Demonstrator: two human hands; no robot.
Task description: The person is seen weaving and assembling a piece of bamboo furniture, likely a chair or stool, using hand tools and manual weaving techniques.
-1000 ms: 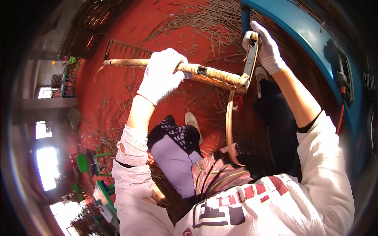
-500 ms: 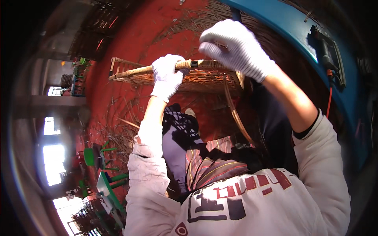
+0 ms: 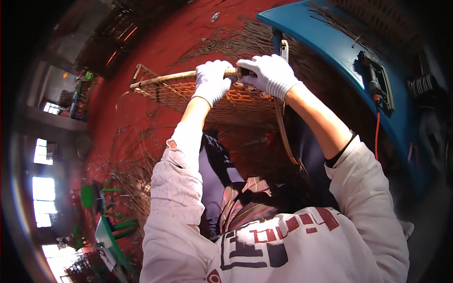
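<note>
A woven wicker basket with a wrapped cane rim is held up in front of my legs. My left hand, in a white knitted glove, closes over the rim near its middle. Just to the right, my gloved right hand is closed on the same rim, its fingertips beside a dark band. Whether a thin strip is also pinched there is hidden. A loose cane strand hangs from the basket's right end toward my lap.
A blue table stands at the right, bearing a nail gun with a red hose. Cane scraps litter the red floor. Green stools and a small green-edged table are at the lower left.
My right hand has come down and left from above the basket's right end onto the rim, close to my left hand. The left hand keeps its hold, and the view has shifted.
</note>
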